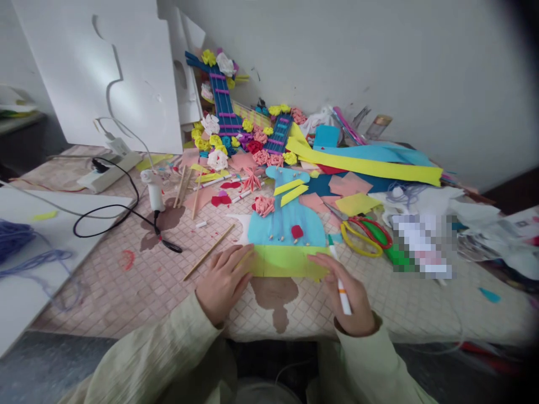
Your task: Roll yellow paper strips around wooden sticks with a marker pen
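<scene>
A yellow-green paper strip [284,262] stretches between my two hands along the bottom edge of a light-blue guitar-shaped cutout [311,224]. My left hand [223,278] grips the strip's left end, fingers over the paper and thumb near its lower edge. At the other end, my right hand [349,289] touches the paper with its fingertips while holding a white marker [343,294] with a green tip and an orange band. On the cutout are a dark red piece [297,231], two yellow strips [293,194] and a pink paper flower [264,206]. Part of the marker is hidden by my fingers.
Scissors [366,238] with yellow and red handles lie right of the cutout. A glue gun [155,196] with a black cord stands left, near a wooden stick [208,252] and power strip [109,171]. Behind is a dark-blue guitar shape [225,101] with paper flowers.
</scene>
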Tool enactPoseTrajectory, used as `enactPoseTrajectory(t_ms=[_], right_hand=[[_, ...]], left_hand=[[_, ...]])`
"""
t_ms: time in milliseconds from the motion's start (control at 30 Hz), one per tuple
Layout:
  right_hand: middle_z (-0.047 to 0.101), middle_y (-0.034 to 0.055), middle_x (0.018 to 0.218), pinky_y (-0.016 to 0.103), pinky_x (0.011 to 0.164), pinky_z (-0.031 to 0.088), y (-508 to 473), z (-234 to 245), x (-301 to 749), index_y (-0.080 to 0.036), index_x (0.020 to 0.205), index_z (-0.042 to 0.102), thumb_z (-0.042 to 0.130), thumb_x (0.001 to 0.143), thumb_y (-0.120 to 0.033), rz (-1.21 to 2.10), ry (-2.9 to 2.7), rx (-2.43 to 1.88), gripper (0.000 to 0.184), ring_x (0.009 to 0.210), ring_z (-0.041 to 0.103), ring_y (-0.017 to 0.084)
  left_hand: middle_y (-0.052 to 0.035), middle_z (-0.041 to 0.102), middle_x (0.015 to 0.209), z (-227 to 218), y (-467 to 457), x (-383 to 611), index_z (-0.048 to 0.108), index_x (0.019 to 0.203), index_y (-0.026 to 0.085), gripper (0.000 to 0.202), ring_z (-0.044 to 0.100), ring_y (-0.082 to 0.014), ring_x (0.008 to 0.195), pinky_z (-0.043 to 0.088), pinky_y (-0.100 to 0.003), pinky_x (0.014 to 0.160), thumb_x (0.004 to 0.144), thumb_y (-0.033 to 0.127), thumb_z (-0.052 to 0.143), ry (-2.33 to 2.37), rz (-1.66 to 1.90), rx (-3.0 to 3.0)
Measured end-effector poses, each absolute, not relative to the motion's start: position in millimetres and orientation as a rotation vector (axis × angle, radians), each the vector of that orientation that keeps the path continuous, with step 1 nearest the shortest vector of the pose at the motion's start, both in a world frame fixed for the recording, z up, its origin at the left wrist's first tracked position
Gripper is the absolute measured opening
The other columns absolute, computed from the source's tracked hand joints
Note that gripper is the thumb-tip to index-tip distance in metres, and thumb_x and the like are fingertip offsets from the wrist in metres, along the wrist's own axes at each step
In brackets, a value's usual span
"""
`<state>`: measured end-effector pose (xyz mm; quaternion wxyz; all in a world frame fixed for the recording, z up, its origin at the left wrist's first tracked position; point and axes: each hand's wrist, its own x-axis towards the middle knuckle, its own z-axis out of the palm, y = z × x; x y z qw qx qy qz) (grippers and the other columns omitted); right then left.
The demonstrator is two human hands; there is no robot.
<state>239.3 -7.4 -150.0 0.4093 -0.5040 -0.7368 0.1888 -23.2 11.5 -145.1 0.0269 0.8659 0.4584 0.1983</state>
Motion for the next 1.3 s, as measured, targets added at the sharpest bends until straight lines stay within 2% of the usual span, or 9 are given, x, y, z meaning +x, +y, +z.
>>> enactPoseTrajectory(t_ms=[100, 200, 367, 467, 600, 667, 800, 1000, 1300], right_hand=[[0.056, 0.0099, 0.117, 0.043, 0.091, 0.042, -8.3, -159.7, 247.1, -0.022, 0.121, 0.047, 0.042, 0.086, -0.017, 0.29, -2.075, -1.276, 0.036, 0.11, 0.05, 0.024], [0.058, 0.0101, 0.113, 0.041, 0.09, 0.043, -6.9, -160.9, 252.5, -0.021, 0.116, 0.05, 0.046, 0.085, -0.018, 0.219, -2.045, -1.305, 0.032, 0.107, 0.052, 0.023], [0.06, 0.0127, 0.104, 0.043, 0.084, 0.046, 9.8, -160.0, 269.0, -0.017, 0.11, 0.052, 0.048, 0.084, -0.031, 0.195, -1.809, -1.551, 0.03, 0.098, 0.056, 0.025], [0.061, 0.0143, 0.103, 0.045, 0.083, 0.045, 21.3, -164.3, 277.2, -0.016, 0.109, 0.05, 0.051, 0.081, -0.039, 0.224, -1.768, -1.651, 0.037, 0.097, 0.056, 0.028], [0.063, 0.0114, 0.095, 0.045, 0.081, 0.044, 29.4, -166.4, 277.7, -0.018, 0.099, 0.052, 0.055, 0.077, -0.041, 0.202, -1.763, -1.637, 0.032, 0.092, 0.057, 0.027], [0.065, 0.0088, 0.087, 0.044, 0.079, 0.044, 31.5, -164.4, 277.3, -0.019, 0.095, 0.052, 0.058, 0.075, -0.041, 0.202, -1.765, -1.612, 0.03, 0.086, 0.058, 0.026], [0.062, 0.0059, 0.076, 0.039, 0.069, 0.047, 36.0, -157.2, 280.7, -0.018, 0.091, 0.051, 0.056, 0.078, -0.036, 0.209, -1.726, -1.608, 0.023, 0.073, 0.059, 0.022], [0.064, 0.0065, 0.089, 0.04, 0.078, 0.044, 46.1, -147.7, 283.6, -0.02, 0.089, 0.053, 0.06, 0.074, -0.034, 0.297, -1.931, -1.535, 0.021, 0.086, 0.059, 0.024], [0.065, 0.0063, 0.086, 0.048, 0.08, 0.034, 47.1, -150.4, 286.2, -0.021, 0.086, 0.054, 0.063, 0.07, -0.031, 0.238, -1.967, -1.639, 0.021, 0.086, 0.056, 0.028]], left_hand=[[-0.0068, 0.046, 0.131, -146.3, 17.4, -21.1, 0.045, 0.123, 0.02, 0.036, 0.039, -0.0249, 0.118, 0.036, -0.043, 0.094, 0.088, 0.024, 0.041, 1.439, 0.581, 2.659], [-0.0088, 0.046, 0.13, -146.2, 25.0, -17.9, 0.043, 0.125, 0.018, 0.04, 0.038, -0.0271, 0.118, 0.035, -0.045, 0.093, 0.086, 0.027, 0.044, 1.569, 0.558, 2.568], [-0.0085, 0.058, 0.108, -141.3, 38.1, -14.1, 0.043, 0.125, 0.021, 0.047, 0.045, -0.0295, 0.105, 0.037, -0.048, 0.085, 0.08, 0.03, 0.054, 1.705, 0.546, 2.442], [-0.0054, 0.061, 0.095, -139.8, 42.3, -13.7, 0.046, 0.121, 0.021, 0.043, 0.05, -0.0252, 0.096, 0.039, -0.045, 0.083, 0.079, 0.023, 0.053, 1.603, 0.62, 2.333], [-0.0018, 0.06, 0.083, -139.0, 44.2, -12.8, 0.048, 0.117, 0.019, 0.038, 0.056, -0.0158, 0.08, 0.044, -0.033, 0.076, 0.08, 0.019, 0.048, 1.355, 0.821, 2.169], [-0.0013, 0.06, 0.082, -136.7, 45.0, -11.0, 0.049, 0.116, 0.019, 0.036, 0.056, -0.0137, 0.075, 0.045, -0.029, 0.071, 0.08, 0.021, 0.049, 1.293, 0.878, 2.11], [-0.0015, 0.061, 0.083, -130.6, 51.0, -6.5, 0.051, 0.114, 0.018, 0.036, 0.057, -0.0131, 0.073, 0.046, -0.027, 0.067, 0.078, 0.021, 0.051, 1.278, 0.851, 2.083], [-0.0012, 0.061, 0.082, -131.6, 63.8, -4.3, 0.053, 0.113, 0.019, 0.035, 0.056, -0.0123, 0.07, 0.045, -0.025, 0.062, 0.078, 0.021, 0.052, 1.277, 0.837, 2.096], [-0.0022, 0.061, 0.085, -140.9, 67.6, -4.2, 0.055, 0.11, 0.018, 0.031, 0.047, -0.0093, 0.058, 0.043, -0.023, 0.056, 0.079, 0.022, 0.051, 1.331, 0.894, 2.128]])
